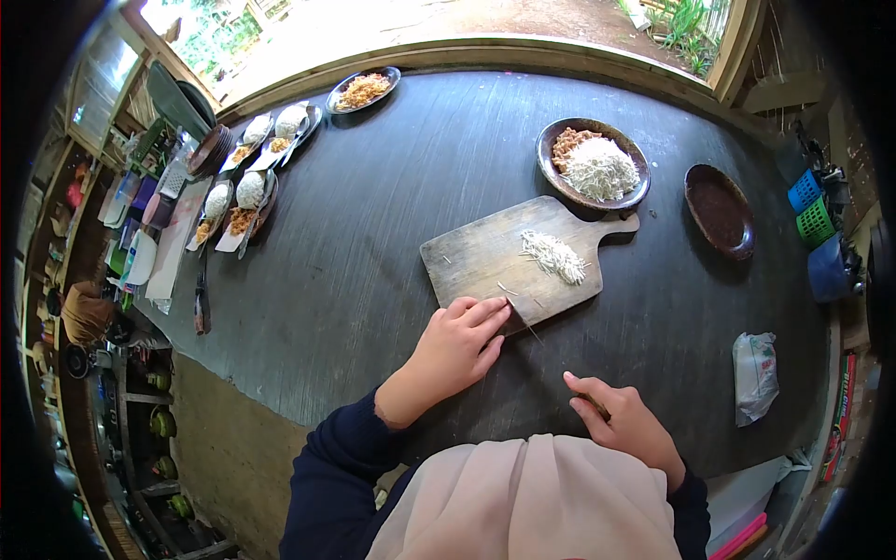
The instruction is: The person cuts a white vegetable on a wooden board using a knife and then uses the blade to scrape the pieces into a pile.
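Observation:
A wooden cutting board with a handle lies at a slant on the dark table. On it sits a small heap of thin white shreds, with a few loose strands nearby. My left hand rests at the board's near edge, its fingertips pressed together; whatever they pinch is hidden. My right hand is closed around the handle of a knife, whose thin blade is seen almost edge-on, pointing toward my left fingertips. Beyond the board, a brown plate holds a mound of white shreds and some orange-brown food.
An oval brown dish stands at the right, with a plastic-wrapped packet nearer me. Several plates of rice line the left side. A plate of orange-brown food sits at the back. Another knife lies near the left edge.

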The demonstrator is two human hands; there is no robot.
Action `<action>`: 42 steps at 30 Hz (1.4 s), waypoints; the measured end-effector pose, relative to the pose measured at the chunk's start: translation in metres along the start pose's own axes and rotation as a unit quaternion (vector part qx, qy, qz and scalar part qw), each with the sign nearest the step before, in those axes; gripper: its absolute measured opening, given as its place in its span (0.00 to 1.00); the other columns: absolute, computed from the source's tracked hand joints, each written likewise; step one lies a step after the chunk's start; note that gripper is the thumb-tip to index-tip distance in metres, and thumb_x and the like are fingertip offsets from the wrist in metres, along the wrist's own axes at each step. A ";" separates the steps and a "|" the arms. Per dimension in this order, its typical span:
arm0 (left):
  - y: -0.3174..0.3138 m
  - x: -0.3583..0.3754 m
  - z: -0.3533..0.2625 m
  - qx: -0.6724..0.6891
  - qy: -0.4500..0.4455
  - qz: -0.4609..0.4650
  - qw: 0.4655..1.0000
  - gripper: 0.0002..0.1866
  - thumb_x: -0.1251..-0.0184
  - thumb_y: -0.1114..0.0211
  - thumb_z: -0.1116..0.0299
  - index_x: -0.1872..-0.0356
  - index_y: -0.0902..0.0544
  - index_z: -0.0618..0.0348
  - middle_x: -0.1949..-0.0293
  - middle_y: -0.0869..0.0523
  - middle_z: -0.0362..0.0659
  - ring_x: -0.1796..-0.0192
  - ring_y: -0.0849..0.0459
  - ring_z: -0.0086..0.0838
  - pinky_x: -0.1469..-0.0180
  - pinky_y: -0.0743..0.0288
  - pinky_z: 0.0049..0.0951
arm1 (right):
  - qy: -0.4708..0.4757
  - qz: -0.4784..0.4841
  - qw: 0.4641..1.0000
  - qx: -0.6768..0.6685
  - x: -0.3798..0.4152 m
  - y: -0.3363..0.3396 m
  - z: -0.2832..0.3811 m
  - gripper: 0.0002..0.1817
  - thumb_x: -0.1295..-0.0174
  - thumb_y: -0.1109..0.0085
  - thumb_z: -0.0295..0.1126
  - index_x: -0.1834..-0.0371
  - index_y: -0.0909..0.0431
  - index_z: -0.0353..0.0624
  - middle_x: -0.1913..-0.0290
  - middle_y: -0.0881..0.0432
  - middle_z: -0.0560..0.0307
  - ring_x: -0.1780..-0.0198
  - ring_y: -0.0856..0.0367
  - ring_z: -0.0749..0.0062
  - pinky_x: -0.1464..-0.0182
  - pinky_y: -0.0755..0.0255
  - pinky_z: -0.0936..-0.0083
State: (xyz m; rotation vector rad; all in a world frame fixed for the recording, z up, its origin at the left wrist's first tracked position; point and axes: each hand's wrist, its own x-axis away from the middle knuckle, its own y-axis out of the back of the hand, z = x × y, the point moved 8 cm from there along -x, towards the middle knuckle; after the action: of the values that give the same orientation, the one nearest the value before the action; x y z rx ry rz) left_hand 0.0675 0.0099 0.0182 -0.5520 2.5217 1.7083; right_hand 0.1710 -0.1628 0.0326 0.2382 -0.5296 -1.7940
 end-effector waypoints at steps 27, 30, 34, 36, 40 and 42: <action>0.000 0.002 0.002 -0.037 0.005 0.010 0.999 0.24 0.34 0.35 0.63 0.39 0.20 0.59 0.37 0.21 0.41 0.43 0.23 0.36 0.42 0.27 0.36 | -0.177 0.031 0.979 -0.099 -0.006 0.001 -0.016 0.17 0.28 0.43 0.29 0.38 0.24 0.40 0.77 0.24 0.45 0.80 0.27 0.73 0.71 0.31 0.73; -0.001 0.002 0.002 -0.029 0.012 0.016 0.999 0.23 0.34 0.35 0.63 0.39 0.20 0.59 0.37 0.21 0.41 0.42 0.23 0.36 0.42 0.28 0.36 | -0.155 0.013 0.983 -0.093 -0.004 0.004 -0.017 0.17 0.28 0.43 0.30 0.38 0.24 0.40 0.79 0.27 0.47 0.80 0.31 0.77 0.72 0.33 0.74; 0.000 0.002 0.003 -0.025 0.010 0.016 1.000 0.23 0.34 0.35 0.63 0.39 0.20 0.59 0.36 0.21 0.40 0.42 0.23 0.36 0.42 0.28 0.36 | -0.091 0.031 0.994 -0.047 -0.003 0.002 -0.018 0.18 0.27 0.45 0.29 0.36 0.24 0.41 0.79 0.25 0.61 0.79 0.31 0.83 0.73 0.33 0.80; 0.000 0.002 0.003 -0.024 0.008 0.015 1.000 0.23 0.34 0.35 0.63 0.39 0.20 0.59 0.37 0.21 0.40 0.43 0.23 0.36 0.42 0.27 0.36 | -0.089 0.029 0.995 -0.041 -0.003 0.003 -0.016 0.18 0.28 0.44 0.29 0.37 0.24 0.40 0.79 0.26 0.60 0.78 0.32 0.82 0.73 0.34 0.80; 0.001 0.001 0.002 -0.024 0.011 0.017 1.000 0.23 0.34 0.35 0.63 0.40 0.20 0.59 0.36 0.21 0.41 0.43 0.23 0.36 0.42 0.27 0.36 | -0.077 0.019 0.996 -0.035 -0.003 0.005 -0.008 0.17 0.29 0.43 0.30 0.39 0.23 0.40 0.76 0.22 0.41 0.79 0.32 0.74 0.72 0.34 0.75; 0.000 0.001 0.002 -0.019 0.014 0.019 1.000 0.23 0.34 0.35 0.63 0.40 0.19 0.59 0.37 0.21 0.41 0.43 0.23 0.36 0.42 0.27 0.36 | -0.100 0.023 0.994 -0.041 -0.002 0.003 -0.009 0.17 0.29 0.43 0.30 0.39 0.22 0.40 0.75 0.22 0.40 0.79 0.32 0.73 0.71 0.33 0.75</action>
State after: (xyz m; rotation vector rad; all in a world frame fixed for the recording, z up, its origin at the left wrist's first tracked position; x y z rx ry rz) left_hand 0.0663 0.0117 0.0176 -0.5385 2.5391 1.7782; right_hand 0.1786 -0.1632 0.0258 -0.0110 -0.5961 -1.7995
